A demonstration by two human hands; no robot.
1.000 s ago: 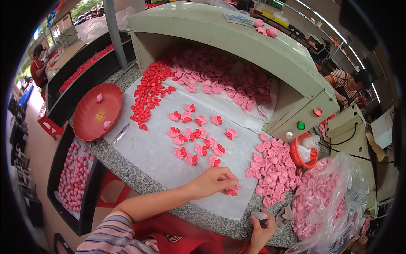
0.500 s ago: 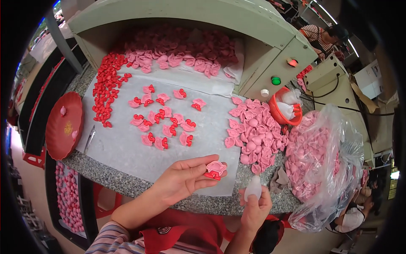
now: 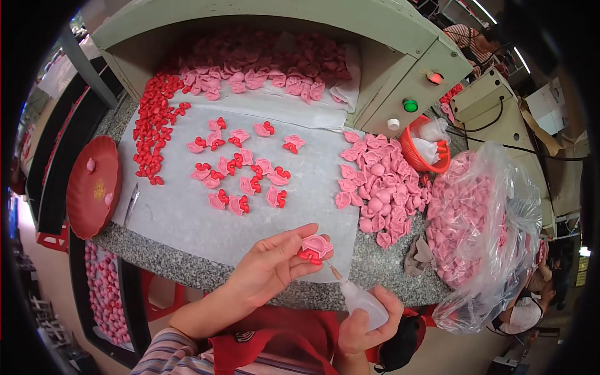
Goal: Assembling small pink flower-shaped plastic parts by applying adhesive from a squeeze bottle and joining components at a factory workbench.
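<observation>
Pink piece [image 3: 316, 245], squeeze bottle [image 3: 364, 304] (partly hidden)

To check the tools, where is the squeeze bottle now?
The head view shows the bottle lower right of centre, in the right hand, near the left hand.

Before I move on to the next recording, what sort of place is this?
Probably a small-parts assembly workshop, judging by the heaped pink pieces on the speckled bench, the needle-tipped bottle in the right hand, and the pale green cabinet.
</observation>
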